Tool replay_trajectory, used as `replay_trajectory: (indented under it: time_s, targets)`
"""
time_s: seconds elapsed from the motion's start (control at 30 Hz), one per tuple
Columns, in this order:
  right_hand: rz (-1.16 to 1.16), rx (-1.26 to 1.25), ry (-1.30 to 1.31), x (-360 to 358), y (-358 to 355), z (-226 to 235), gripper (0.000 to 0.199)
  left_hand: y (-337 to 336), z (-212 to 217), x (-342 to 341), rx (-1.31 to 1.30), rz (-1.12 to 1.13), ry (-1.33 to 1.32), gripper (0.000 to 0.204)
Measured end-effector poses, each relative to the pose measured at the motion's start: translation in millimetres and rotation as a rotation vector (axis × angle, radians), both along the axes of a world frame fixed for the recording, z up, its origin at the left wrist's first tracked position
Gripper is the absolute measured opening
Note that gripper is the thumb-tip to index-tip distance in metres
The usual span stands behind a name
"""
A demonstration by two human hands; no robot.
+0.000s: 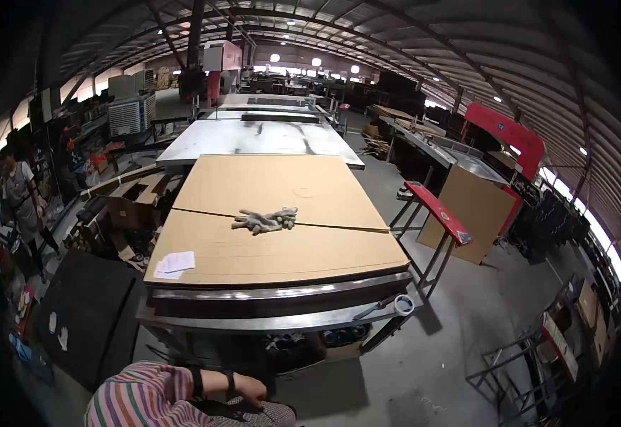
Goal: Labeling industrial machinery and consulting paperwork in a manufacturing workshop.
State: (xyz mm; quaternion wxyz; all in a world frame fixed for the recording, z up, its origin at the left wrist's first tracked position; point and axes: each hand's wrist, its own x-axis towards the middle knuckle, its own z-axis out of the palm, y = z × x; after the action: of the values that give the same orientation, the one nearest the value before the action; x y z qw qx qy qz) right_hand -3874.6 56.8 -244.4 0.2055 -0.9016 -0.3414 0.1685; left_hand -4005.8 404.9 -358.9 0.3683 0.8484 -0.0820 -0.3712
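My left hand (251,390) hangs low at the bottom of the head view, near my lap, at the end of a striped sleeve (136,398). Two dark bands circle that forearm. Its fingers look curled downward; whatever they may hold is hidden. My right hand is out of sight. Beyond my hand stands a metal table (253,322) bearing a stack of large tan boards (268,185). A pair of grey work gloves (265,220) lies on the top board, across a dark line. Papers (174,265) rest at the board's near left corner.
A roll of tape (404,305) sits on the table's near right corner beside a dark-handled tool (374,308). White-topped tables (218,139) stretch behind. To the right is a red-topped stand (437,212); cardboard boxes (136,203) are at left, where another person (22,196) stands.
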Motion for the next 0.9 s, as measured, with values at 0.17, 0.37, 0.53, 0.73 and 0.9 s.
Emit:
replay_trajectory:
  time_s: [0.17, 0.37, 0.53, 0.73, 0.9]
  targets:
    - [0.099, 0.03, -0.025, 198, 27, -50, 0.023, -10, -10, 150, -0.011, 0.097, -0.007, 0.037]
    - [-0.214, -0.105, 0.41, 337, -93, -181, 0.025, -77, 40, 467, -0.066, -0.071, -0.406, 0.028]
    - [-0.741, -0.068, 0.721, 446, -148, -226, 0.024, -153, 99, 724, -0.128, -0.267, -0.568, 0.028]
    - [-1.108, 0.014, 0.854, 607, -240, -268, 0.023, -229, 54, 998, -0.168, -0.18, -0.469, 0.027]
    - [-1.267, 0.184, 0.86, 814, -320, -277, 0.023, -156, -95, 1105, -0.077, 0.172, 0.085, 0.034]
